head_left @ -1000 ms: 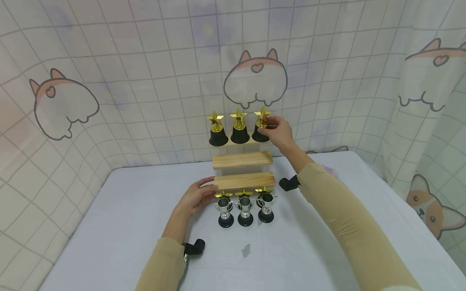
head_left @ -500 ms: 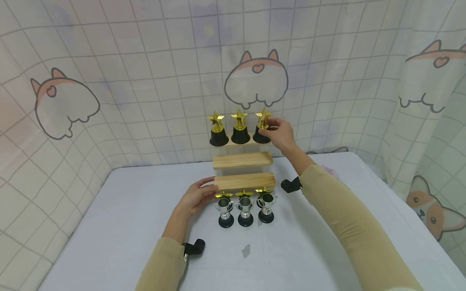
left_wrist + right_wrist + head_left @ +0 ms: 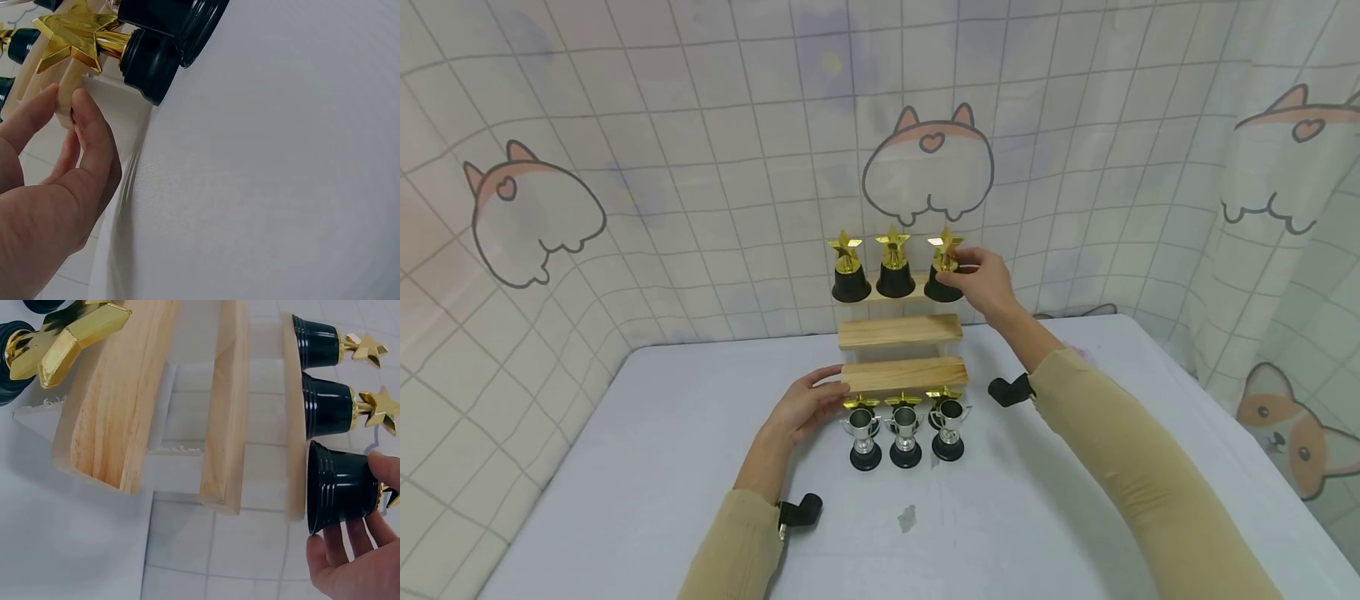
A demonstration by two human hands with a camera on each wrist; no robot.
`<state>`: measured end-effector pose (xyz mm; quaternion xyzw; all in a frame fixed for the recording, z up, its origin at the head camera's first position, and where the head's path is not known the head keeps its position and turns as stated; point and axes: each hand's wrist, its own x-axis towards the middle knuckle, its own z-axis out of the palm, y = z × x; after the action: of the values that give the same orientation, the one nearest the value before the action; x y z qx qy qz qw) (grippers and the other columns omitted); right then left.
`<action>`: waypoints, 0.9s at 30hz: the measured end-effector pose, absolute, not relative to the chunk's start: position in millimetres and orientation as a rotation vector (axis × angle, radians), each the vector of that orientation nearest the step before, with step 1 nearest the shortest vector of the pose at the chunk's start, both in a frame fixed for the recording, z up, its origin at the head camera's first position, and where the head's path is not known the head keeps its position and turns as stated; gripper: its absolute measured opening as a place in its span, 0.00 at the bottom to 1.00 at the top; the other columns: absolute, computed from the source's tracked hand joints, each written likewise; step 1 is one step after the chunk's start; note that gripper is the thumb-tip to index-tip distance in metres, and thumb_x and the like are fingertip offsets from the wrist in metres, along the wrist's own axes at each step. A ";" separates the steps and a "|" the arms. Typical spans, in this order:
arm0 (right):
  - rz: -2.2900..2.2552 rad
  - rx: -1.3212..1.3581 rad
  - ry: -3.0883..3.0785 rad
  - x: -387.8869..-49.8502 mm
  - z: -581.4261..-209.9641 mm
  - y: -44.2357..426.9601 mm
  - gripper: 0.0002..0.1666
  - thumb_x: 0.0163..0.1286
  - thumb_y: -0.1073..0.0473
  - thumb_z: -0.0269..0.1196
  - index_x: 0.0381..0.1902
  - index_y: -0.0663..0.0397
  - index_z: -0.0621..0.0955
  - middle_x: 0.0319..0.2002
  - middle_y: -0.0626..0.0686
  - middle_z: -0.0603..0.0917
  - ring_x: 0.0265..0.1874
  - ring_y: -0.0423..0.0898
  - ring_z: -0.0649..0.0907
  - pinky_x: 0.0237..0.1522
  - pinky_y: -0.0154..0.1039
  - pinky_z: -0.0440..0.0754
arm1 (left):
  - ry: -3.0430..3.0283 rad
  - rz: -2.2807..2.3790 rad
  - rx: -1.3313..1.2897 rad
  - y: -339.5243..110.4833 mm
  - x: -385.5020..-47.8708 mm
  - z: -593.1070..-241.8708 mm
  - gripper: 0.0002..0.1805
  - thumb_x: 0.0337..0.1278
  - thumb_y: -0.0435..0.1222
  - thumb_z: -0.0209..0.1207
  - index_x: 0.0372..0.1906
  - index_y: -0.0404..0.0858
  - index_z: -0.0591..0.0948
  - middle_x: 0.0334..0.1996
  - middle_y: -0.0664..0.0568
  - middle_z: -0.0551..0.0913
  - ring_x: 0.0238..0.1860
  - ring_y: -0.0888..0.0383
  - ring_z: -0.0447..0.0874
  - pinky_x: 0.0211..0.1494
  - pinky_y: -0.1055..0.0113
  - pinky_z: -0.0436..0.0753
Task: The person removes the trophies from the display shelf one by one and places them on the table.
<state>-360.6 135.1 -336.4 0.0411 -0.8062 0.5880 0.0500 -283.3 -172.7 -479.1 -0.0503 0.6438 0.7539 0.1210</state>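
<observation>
My right hand (image 3: 987,283) grips a gold star trophy with a black base (image 3: 943,283) at the right end of the top shelf board (image 3: 880,296). In the right wrist view, the base (image 3: 340,490) is right at the board's surface; whether it touches cannot be told. Two like trophies, the left one (image 3: 850,283) and the middle one (image 3: 895,279), stand upright beside it. My left hand (image 3: 805,406) pinches the left end of the lowest wooden board (image 3: 904,375) between thumb and fingers, as the left wrist view shows at the board's end (image 3: 67,94).
The middle board (image 3: 900,332) of the stepped rack holds nothing. Before the rack stand three silver cup trophies, among them a middle cup (image 3: 906,433), with three star trophies partly hidden behind them. A patterned curtain (image 3: 737,167) hangs behind the white table (image 3: 662,467).
My right hand has shifted slightly to the right and a little down with the star trophy, widening its gap from the middle one. The left hand stays put.
</observation>
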 end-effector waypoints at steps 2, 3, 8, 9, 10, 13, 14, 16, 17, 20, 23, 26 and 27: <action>1.800 0.135 -2.454 -357.3 -336.0 136.9 0.33 0.69 0.58 0.71 0.68 0.62 0.74 0.65 0.59 0.76 0.63 0.55 0.77 0.65 0.50 0.76 | 1.871 2.206 -0.148 -172.7 -283.2 -479.3 0.31 0.67 0.27 0.62 0.72 0.30 0.68 0.52 0.39 0.82 0.43 0.57 0.86 0.48 0.67 0.87; 1.804 0.145 -2.453 -355.9 -335.8 137.8 0.33 0.69 0.58 0.71 0.68 0.63 0.74 0.65 0.60 0.76 0.63 0.55 0.77 0.65 0.50 0.76 | 1.872 2.206 -0.145 -172.7 -283.1 -479.2 0.31 0.67 0.27 0.62 0.72 0.30 0.68 0.52 0.39 0.82 0.43 0.58 0.86 0.48 0.67 0.87; 1.830 0.180 -2.447 -347.8 -334.9 140.6 0.33 0.68 0.59 0.71 0.67 0.65 0.74 0.65 0.61 0.76 0.63 0.56 0.77 0.66 0.50 0.75 | 1.871 2.203 -0.148 -173.2 -282.9 -478.1 0.31 0.67 0.27 0.63 0.73 0.31 0.68 0.51 0.40 0.82 0.42 0.58 0.86 0.48 0.68 0.87; 1.832 0.182 -2.450 -346.2 -335.1 140.9 0.34 0.68 0.59 0.71 0.67 0.65 0.73 0.65 0.61 0.76 0.63 0.56 0.77 0.66 0.50 0.75 | 1.873 2.201 -0.148 -173.4 -282.7 -477.7 0.32 0.67 0.27 0.63 0.73 0.31 0.68 0.51 0.40 0.82 0.43 0.58 0.86 0.47 0.68 0.87; 1.834 0.184 -2.454 -344.2 -335.2 140.9 0.34 0.68 0.59 0.71 0.67 0.65 0.73 0.65 0.61 0.76 0.63 0.56 0.77 0.67 0.50 0.75 | 1.870 2.200 -0.153 -173.5 -282.8 -477.3 0.32 0.66 0.27 0.63 0.73 0.31 0.68 0.51 0.40 0.82 0.43 0.58 0.86 0.47 0.68 0.87; 1.840 0.185 -2.468 -336.8 -334.9 140.6 0.34 0.68 0.59 0.71 0.68 0.65 0.73 0.65 0.61 0.76 0.63 0.56 0.77 0.67 0.51 0.74 | 1.868 2.192 -0.150 -174.0 -283.1 -477.2 0.32 0.66 0.27 0.63 0.73 0.31 0.68 0.52 0.40 0.82 0.43 0.57 0.86 0.47 0.68 0.87; 1.842 0.184 -2.474 -333.8 -334.6 140.5 0.34 0.68 0.59 0.71 0.68 0.64 0.73 0.65 0.60 0.76 0.64 0.56 0.77 0.68 0.51 0.74 | 1.866 2.191 -0.149 -174.1 -283.1 -477.4 0.32 0.67 0.27 0.63 0.73 0.31 0.68 0.52 0.40 0.82 0.43 0.57 0.86 0.47 0.68 0.87; 1.848 0.188 -2.483 -327.5 -333.5 140.2 0.34 0.69 0.59 0.71 0.68 0.64 0.73 0.66 0.60 0.75 0.64 0.56 0.77 0.69 0.52 0.72 | 1.859 2.191 -0.148 -174.3 -283.2 -477.8 0.32 0.67 0.27 0.63 0.73 0.31 0.67 0.51 0.40 0.82 0.43 0.58 0.86 0.47 0.68 0.87; 1.857 0.186 -2.485 -324.0 -332.7 140.2 0.34 0.69 0.58 0.71 0.68 0.64 0.73 0.66 0.60 0.75 0.64 0.56 0.76 0.69 0.53 0.72 | 1.857 2.190 -0.144 -174.5 -283.2 -478.0 0.32 0.67 0.27 0.63 0.74 0.31 0.67 0.51 0.40 0.82 0.43 0.58 0.86 0.48 0.69 0.86; 1.882 0.184 -2.491 -315.2 -331.7 141.0 0.34 0.69 0.59 0.71 0.68 0.64 0.72 0.66 0.60 0.75 0.64 0.56 0.76 0.71 0.54 0.70 | 1.856 2.190 -0.142 -174.7 -282.7 -477.6 0.33 0.67 0.27 0.63 0.74 0.30 0.66 0.50 0.41 0.82 0.43 0.58 0.86 0.48 0.69 0.86; 1.897 0.183 -2.491 -306.5 -331.7 142.2 0.34 0.68 0.59 0.71 0.68 0.64 0.73 0.66 0.60 0.76 0.65 0.56 0.76 0.71 0.55 0.69 | 1.858 2.188 -0.145 -174.6 -282.5 -477.2 0.33 0.67 0.27 0.63 0.74 0.31 0.67 0.51 0.41 0.82 0.43 0.58 0.86 0.48 0.69 0.86; 1.912 0.191 -2.491 -297.5 -332.9 143.4 0.34 0.68 0.59 0.71 0.67 0.64 0.73 0.66 0.60 0.76 0.65 0.56 0.76 0.71 0.56 0.69 | 1.854 2.191 -0.153 -174.3 -282.6 -477.0 0.32 0.67 0.27 0.63 0.73 0.31 0.67 0.51 0.40 0.82 0.43 0.58 0.86 0.48 0.68 0.87; 1.913 0.194 -2.495 -294.5 -333.4 143.5 0.34 0.68 0.59 0.71 0.67 0.64 0.73 0.66 0.61 0.76 0.65 0.56 0.76 0.72 0.57 0.68 | 1.852 2.192 -0.154 -174.3 -282.7 -477.1 0.32 0.67 0.27 0.63 0.73 0.31 0.67 0.52 0.40 0.82 0.43 0.58 0.86 0.48 0.68 0.87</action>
<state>-294.5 143.5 -333.4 0.0616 -0.7920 0.6074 -0.0042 -282.7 -174.3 -477.1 -0.0532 0.6387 0.7559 0.1337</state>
